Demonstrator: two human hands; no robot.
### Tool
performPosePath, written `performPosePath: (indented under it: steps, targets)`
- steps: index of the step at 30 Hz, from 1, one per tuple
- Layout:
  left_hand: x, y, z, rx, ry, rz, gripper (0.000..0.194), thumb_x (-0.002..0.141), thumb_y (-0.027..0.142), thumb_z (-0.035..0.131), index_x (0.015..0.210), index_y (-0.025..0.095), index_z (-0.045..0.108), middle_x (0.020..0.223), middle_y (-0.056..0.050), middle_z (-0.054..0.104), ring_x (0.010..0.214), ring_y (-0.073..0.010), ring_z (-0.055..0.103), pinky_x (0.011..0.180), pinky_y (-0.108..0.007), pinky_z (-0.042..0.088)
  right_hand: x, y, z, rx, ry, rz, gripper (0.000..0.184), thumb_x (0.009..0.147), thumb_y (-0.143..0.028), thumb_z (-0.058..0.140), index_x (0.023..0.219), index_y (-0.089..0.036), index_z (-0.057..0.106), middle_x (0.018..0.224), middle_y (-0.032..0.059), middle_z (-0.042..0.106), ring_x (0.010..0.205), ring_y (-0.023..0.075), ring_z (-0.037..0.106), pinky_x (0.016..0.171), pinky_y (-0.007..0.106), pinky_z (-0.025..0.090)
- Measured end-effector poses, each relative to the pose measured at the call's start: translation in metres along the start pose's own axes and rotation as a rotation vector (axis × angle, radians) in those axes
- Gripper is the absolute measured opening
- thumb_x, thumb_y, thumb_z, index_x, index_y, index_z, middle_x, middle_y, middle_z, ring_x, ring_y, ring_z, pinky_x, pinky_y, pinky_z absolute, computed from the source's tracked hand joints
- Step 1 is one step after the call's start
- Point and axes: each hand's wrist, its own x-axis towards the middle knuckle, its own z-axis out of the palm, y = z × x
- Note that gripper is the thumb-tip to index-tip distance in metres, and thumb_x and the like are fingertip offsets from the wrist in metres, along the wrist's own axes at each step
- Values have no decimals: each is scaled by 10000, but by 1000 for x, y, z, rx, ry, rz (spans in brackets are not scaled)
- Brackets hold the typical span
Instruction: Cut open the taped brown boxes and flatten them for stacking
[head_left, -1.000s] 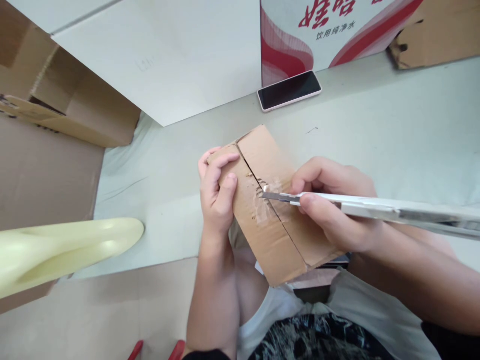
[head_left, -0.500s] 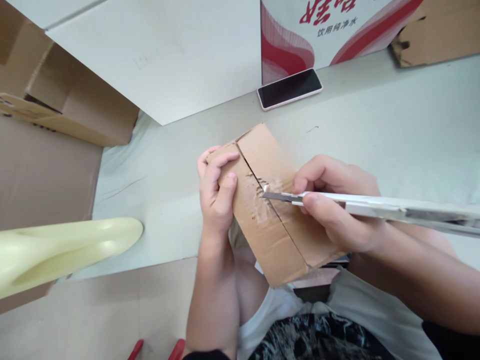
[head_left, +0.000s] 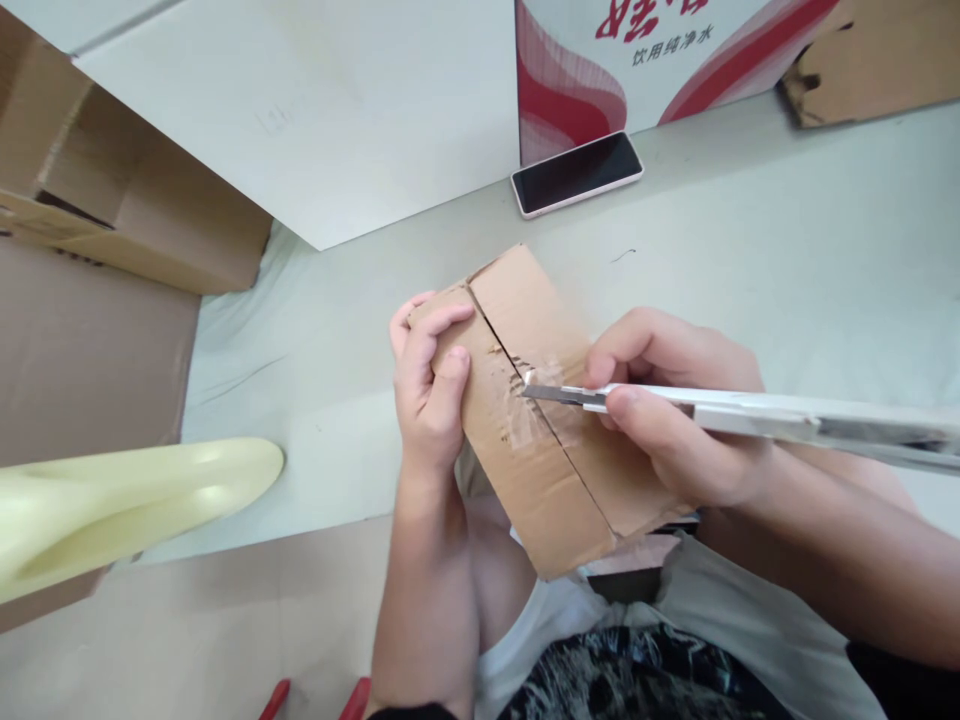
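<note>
A small brown cardboard box (head_left: 517,470) is held tilted above my lap, at the near edge of the table. My left hand (head_left: 435,375) grips its upper left end, thumb on the top face and fingers round the corner. A dark seam runs lengthwise between the two flaps, with torn card and clear tape (head_left: 536,425) around its middle. In my right hand (head_left: 667,400) is a utility knife (head_left: 757,405), pinched between thumb and fingers. Its extended blade points left, the tip at the torn tape by the seam. The right hand's lower fingers are partly hidden behind the knife.
A phone (head_left: 577,174) lies on the pale table (head_left: 330,390) against a red and white carton (head_left: 570,95). A large white box (head_left: 300,110) stands behind. Brown cartons (head_left: 172,200) are at the left and a cardboard piece (head_left: 877,70) at far right. A pale yellow curved object (head_left: 150,490) juts in from the left.
The whole view has shifted slightly. My hands, the box and the knife keep nearly the same positions relative to each other.
</note>
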Motion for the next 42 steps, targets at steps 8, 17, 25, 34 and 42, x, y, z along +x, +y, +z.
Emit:
performPosePath:
  steps: [8, 17, 25, 34, 42]
  targets:
    - [-1, -1, 0, -8, -3, -1, 378, 965, 615, 615, 1152, 314, 747, 1274, -81, 640, 1402, -331, 508, 1225, -517, 417, 0, 2, -1, -21, -12, 8, 150, 928, -330, 624, 825, -224, 595, 569, -59, 520, 450, 78, 369, 448, 268, 289]
    - [1, 1, 2, -17, 7, 4, 363, 957, 610, 613, 1123, 314, 744, 1231, -82, 651, 1377, -329, 514, 1211, -522, 424, 2, 1, -1, -34, -5, -42, 92, 905, -264, 608, 828, -232, 569, 561, -72, 520, 433, 76, 371, 445, 270, 288]
    - [0, -4, 5, -78, 41, 3, 344, 935, 591, 646, 1111, 314, 751, 1237, -81, 631, 1373, -331, 507, 1206, -510, 418, 5, -3, 0, -40, -7, -32, 75, 876, -242, 589, 817, -239, 544, 566, -71, 533, 433, 83, 379, 457, 268, 309]
    - [1, -3, 5, -24, 30, -29, 428, 923, 664, 610, 1108, 300, 736, 1235, -91, 641, 1380, -340, 520, 1208, -526, 426, 2, -1, -2, -55, -17, -17, 71, 881, -234, 590, 832, -245, 540, 571, -71, 511, 445, 93, 364, 463, 279, 293]
    - [2, -6, 6, -41, 22, -28, 423, 934, 655, 600, 1105, 294, 741, 1222, -85, 650, 1374, -340, 522, 1225, -544, 401, 3, -3, 2, -39, -1, -74, 83, 879, -220, 587, 812, -240, 541, 564, -83, 503, 432, 74, 360, 454, 257, 307]
